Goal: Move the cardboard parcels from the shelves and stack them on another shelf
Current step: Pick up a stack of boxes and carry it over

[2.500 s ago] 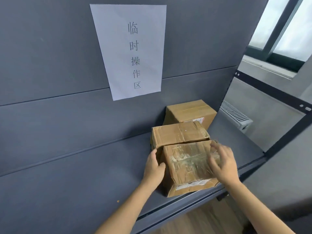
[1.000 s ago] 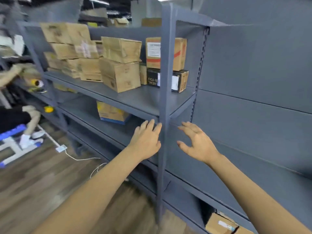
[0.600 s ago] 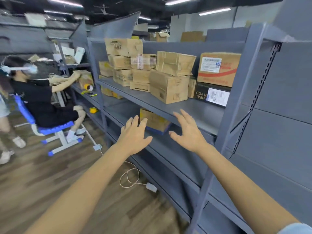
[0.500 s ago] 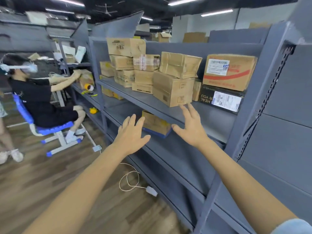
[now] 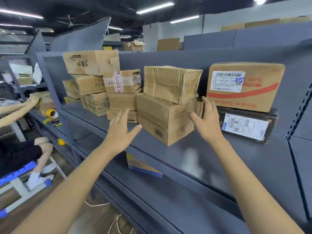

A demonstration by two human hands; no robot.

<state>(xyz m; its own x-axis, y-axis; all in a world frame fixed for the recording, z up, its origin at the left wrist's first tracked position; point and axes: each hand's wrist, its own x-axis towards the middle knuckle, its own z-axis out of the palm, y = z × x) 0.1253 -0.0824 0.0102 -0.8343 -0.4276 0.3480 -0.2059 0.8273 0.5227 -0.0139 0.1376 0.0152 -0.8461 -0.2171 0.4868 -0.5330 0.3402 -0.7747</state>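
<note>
Far left, another person's arm (image 5: 16,105) reaches onto a lower shelf by a yellow tape roll (image 5: 50,113); their legs and a blue chair (image 5: 16,173) sit below.

On the grey shelf (image 5: 211,156) in front of you, L to R: a stack of cardboard parcels w/ a big printed box (image 5: 92,62) on top, then a taped parcel (image 5: 122,81) w/ red-printed tape sitting on two more boxes.

Your left hand (image 5: 120,130) is empty, fingers spread and straight, hovering just left of the lower brown box (image 5: 166,119), not touching it as far as I can tell.

That lower brown box sits at the shelf's front, angled, w/ a crumpled parcel (image 5: 172,83) on top of it.

Your right hand (image 5: 206,120) is also loose and empty, fingers extended, right at the box's right side; contact unclear.

R of it: a red-striped carton (image 5: 245,86) w/ a white label, stacked on a black box (image 5: 246,125).

One shelf down, a yellow-and-blue box (image 5: 141,166) shows below your left wrist.
</note>
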